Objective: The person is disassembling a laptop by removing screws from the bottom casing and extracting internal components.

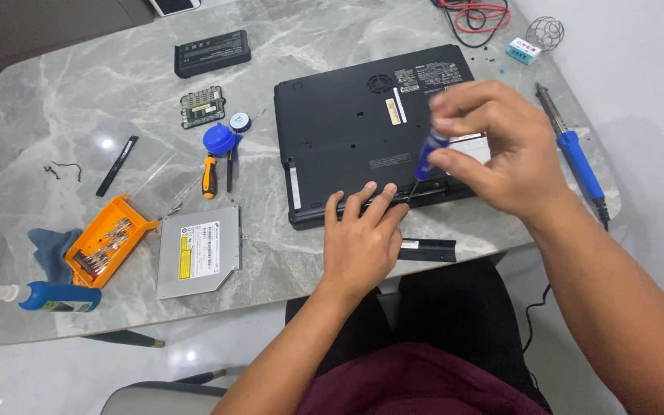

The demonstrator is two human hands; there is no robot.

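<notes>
Right hand: pinches a blue-handled screwdriver, tip down at the laptop's near edge.
Left hand: fingers flat on that edge, just left of the tip.
Below the grip: black strip on the table.

I see a black laptop on a grey marbled table. Screwdriver handle is blue. Soldering iron grip blue too. Bit tray orange. Optical drive silver with a yellow label. Bottle blue, white cap. Battery black. Cloth dull blue.
</notes>
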